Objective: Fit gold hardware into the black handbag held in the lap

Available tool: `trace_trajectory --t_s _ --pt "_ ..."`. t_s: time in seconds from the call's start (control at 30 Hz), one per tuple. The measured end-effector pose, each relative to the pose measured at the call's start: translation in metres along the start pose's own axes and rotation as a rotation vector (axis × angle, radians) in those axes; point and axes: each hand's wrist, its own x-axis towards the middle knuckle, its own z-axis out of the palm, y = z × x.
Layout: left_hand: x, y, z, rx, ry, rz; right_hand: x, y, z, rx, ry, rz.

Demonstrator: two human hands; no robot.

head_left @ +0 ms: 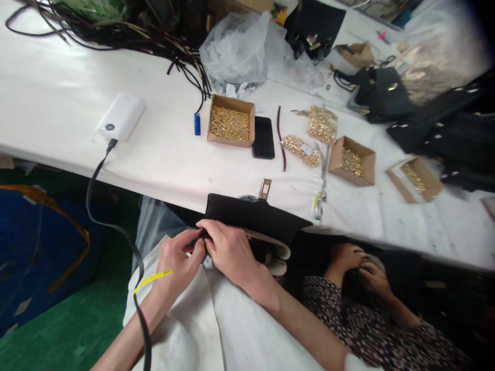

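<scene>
Because the fingers crowd in around it, the small dark piece (pixel 201 234) where the two hands meet is hard to make out, and whether it belongs to the black bag (pixel 255 216) cannot be told. The right hand and forearm hide part of the bag's body, and the rest sinks into shadow; dark bags (pixel 464 129) at far right are blurred, and the cable (pixel 119 229) is cut off at the near edge.

The bag sits at the near edge of the white table (pixel 166 154), its flap raised, the gold clasp plate (pixel 265 189) on the far side. A broad stretch of tabletop runs left from there to the power bank (pixel 121 117); beyond the bag, a box of gold beads (pixel 232 140) stands just beside a phone (pixel 263 138).

The left hand (pixel 178 260) is nearly closed, thumb and forefinger pinching at the dark piece. The right hand (pixel 231 250) curls over from the right, its fingertips touching the same spot; how firmly it grips cannot be told.
</scene>
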Motion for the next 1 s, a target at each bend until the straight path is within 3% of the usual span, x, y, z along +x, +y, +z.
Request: trace_trajectory --t_s 0.23,0.43,0.53,0.8,0.9,1.0 --pt "-0.002 0.002 0.010 0.165 0.093 0.015 0.001 -0.002 0.003 -0.039 -0.001 -0.002" --pt "0.004 0.003 0.014 0.109 0.111 0.091 0.002 -0.003 0.007 -0.036 0.035 0.035" --pt "0.010 -0.005 0.013 0.040 0.077 0.103 0.004 -0.003 0.011 -0.037 0.039 0.075" --pt "0.013 -0.036 0.006 -0.166 -0.041 -0.108 0.005 -0.010 0.009 -0.052 0.006 0.085" --pt "0.016 -0.056 0.013 -0.094 -0.063 -0.110 0.005 -0.008 0.009 -0.061 0.001 0.095" --pt "0.020 -0.059 0.015 -0.163 -0.075 -0.100 0.005 -0.006 0.010 -0.104 0.024 0.123"
